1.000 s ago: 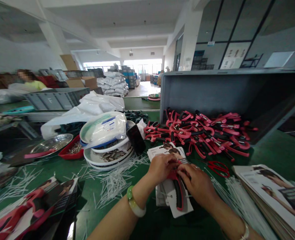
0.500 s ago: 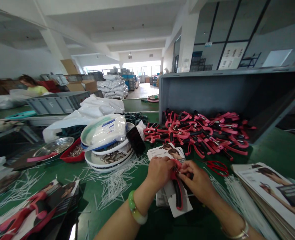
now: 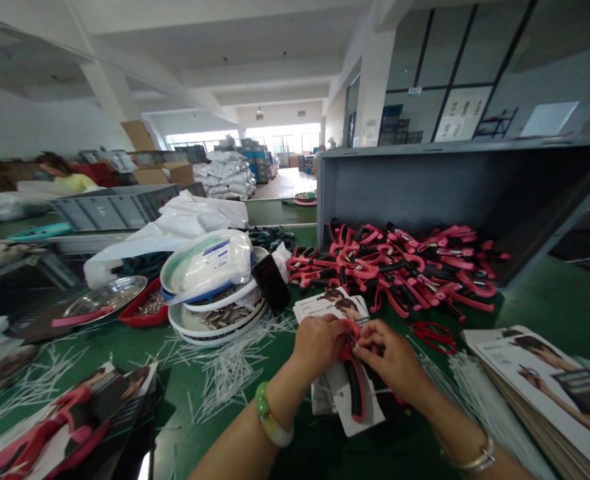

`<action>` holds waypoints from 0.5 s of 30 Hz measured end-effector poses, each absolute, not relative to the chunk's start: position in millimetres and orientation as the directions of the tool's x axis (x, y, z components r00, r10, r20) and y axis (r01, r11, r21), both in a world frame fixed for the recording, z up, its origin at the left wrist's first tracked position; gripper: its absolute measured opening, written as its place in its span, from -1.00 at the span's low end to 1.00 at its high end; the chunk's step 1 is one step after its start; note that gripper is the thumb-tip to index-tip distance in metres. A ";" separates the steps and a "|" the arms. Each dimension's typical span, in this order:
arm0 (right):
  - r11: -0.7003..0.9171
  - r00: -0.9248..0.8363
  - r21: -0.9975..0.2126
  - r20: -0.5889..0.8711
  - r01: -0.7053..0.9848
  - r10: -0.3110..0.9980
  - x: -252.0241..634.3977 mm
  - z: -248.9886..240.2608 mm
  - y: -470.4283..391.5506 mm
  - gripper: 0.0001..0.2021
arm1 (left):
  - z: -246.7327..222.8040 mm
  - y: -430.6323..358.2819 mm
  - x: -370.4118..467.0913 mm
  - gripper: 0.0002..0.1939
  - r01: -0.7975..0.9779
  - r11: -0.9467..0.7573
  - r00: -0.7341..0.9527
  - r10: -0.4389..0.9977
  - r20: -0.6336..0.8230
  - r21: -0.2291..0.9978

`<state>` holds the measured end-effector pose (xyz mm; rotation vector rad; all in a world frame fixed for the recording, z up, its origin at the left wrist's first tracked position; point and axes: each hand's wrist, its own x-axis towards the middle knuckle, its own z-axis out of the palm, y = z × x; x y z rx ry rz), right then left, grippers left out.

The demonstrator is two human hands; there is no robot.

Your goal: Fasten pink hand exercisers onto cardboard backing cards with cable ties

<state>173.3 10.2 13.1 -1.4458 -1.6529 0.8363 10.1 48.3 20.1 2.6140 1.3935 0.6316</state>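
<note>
Left hand point(image 3: 319, 343) is shifting slightly leftward, gripping pliers point(image 3: 351, 365) toward the bench's point(image 3: 539, 297) near edge; right hand point(image 3: 392, 360) is pinching, contents unclear. Pliers are probably handling stiff, light, best by the handle point(image 3: 357, 400).

The held pliers point(image 3: 357, 393) are pinkish red with a black handle inlay; the card point(image 3: 351, 425) behind them is white. The heap of pliers point(image 3: 409, 270) repeats this red and black, flecked with silver. The large bin point(image 3: 405, 183) is plain grey, the tabletop point(image 3: 549, 300) uniform green. The scissors point(image 3: 435, 337) show red loops. The bangle point(image 3: 273, 421) grades from green to yellowish white; the bracelet point(image 3: 483, 460) is silvery. The thin strips point(image 3: 232, 373) are white, the phone point(image 3: 271, 285) black, the shallow tray point(image 3: 139, 317) red. The far crate point(image 3: 125, 208) is grey, lettered with a pale F.
</note>
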 end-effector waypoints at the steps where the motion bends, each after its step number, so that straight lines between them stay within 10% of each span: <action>1: 0.141 -0.056 -0.864 0.130 0.484 0.990 173.2 13.5 9.9 -0.84 | 20.3 48.2 10.0 -0.77 0.769 -0.568 0.488 0.818 0.304 0.294; 15: 0.170 -0.062 -0.847 0.161 0.504 0.985 174.2 13.0 8.6 -0.85 | 19.9 48.7 11.6 -0.78 0.773 -0.574 0.493 0.812 0.313 0.271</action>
